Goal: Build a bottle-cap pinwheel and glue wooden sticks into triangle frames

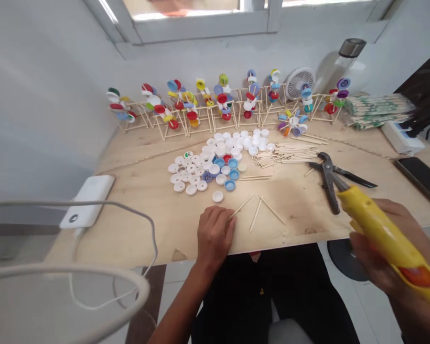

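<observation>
My left hand [215, 231] rests at the table's front edge, fingers closed, pinching one end of a thin wooden stick [242, 205]. Just right of it, two more sticks [255, 215] meet at their far ends in an upside-down V. A yellow glue gun [383, 227] is gripped in my right hand [376, 263], raised over the front right edge, its metal nozzle pointing up and left. Beyond the nozzle, dark-handled pliers [327, 179] lie on the wood. White bottle caps [218, 196], with some blue ones [230, 185], are heaped beyond my left hand.
Several stick-and-cap wheel models [222, 105] line the back wall. Loose sticks [295, 153] are piled mid-table. At right are a phone [421, 179], a power strip [401, 138] and bagged sticks [378, 110]. A white box with a cable [88, 200] lies left; a pale blurred ring [143, 289] crosses lower left.
</observation>
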`<state>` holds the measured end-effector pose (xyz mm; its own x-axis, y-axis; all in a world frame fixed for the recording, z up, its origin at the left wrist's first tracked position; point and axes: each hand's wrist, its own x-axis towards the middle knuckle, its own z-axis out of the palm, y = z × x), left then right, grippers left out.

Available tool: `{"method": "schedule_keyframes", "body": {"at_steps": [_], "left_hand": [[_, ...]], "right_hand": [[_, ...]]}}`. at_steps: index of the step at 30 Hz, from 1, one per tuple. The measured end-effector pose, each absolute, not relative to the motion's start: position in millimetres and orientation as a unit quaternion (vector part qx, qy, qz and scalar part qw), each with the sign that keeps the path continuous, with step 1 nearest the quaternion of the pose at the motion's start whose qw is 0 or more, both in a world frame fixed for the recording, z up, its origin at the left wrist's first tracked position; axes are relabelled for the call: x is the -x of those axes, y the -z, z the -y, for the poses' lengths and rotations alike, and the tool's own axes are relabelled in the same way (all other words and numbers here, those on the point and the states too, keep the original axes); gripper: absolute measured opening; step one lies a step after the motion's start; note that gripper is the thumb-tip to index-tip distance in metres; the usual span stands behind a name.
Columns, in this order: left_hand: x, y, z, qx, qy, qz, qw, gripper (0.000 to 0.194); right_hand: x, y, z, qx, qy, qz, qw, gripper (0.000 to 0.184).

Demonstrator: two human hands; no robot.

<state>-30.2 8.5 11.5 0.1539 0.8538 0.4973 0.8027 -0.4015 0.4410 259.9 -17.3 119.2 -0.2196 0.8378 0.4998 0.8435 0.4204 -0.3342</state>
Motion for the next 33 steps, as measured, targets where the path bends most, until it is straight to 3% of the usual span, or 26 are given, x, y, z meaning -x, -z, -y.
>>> {"method": "schedule_keyframes", "body": {"at_steps": [4,10,17,33], "left_hand": [[30,-8,-9,-0.765,-0.321,-0.558,0.014,0.009],[29,-3,-11,-0.761,-0.306,-0.572,-0.008,0.007],[26,-6,-11,-0.758,-0.284,-0.587,-0.009,0.009],[24,-5,-11,-0.743,-0.291,-0.602,0.001,0.013]], "right_hand": [[-282,-91,7,0.578,0.068,0.758,0.296,0.011],[-338,-57,-9,0.583,0.199,0.728,0.300,0.034],[-376,-43,-30,0.604,0.178,0.763,0.144,0.019],[-367,-40,-45,0.642,0.216,0.733,0.069,0.016]]}}
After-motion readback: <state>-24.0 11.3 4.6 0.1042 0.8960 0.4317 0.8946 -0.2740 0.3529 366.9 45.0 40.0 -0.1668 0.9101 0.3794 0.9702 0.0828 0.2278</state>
